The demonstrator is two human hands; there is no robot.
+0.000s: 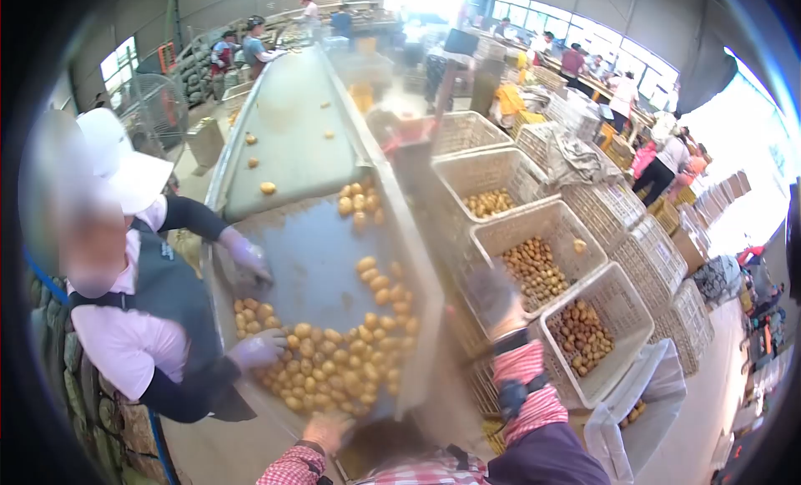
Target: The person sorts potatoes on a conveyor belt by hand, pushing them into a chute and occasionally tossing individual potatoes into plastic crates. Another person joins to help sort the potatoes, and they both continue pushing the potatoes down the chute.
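My left hand (328, 431) is low at the near end of the sorting trough, its fingers resting spread at the edge of a heap of potatoes (329, 368). My right hand (494, 303), in a dark glove and smeared by motion, reaches out beside a crate of potatoes (534, 268); its fingers do not show clearly. A single potato (579, 245) appears apart from the others, near that crate's far side. More potatoes lie along the trough's right wall. Across the trough, a co-worker's gloved hands (259, 349) are at the potato heap's left side.
A long conveyor belt (288, 118) with a few loose potatoes runs away from the trough. Several crates stand on the right, including a nearer potato crate (622, 293) and a farther one (450, 176). A pale sack-lined container (647, 401) sits closer. Other people work in the background.
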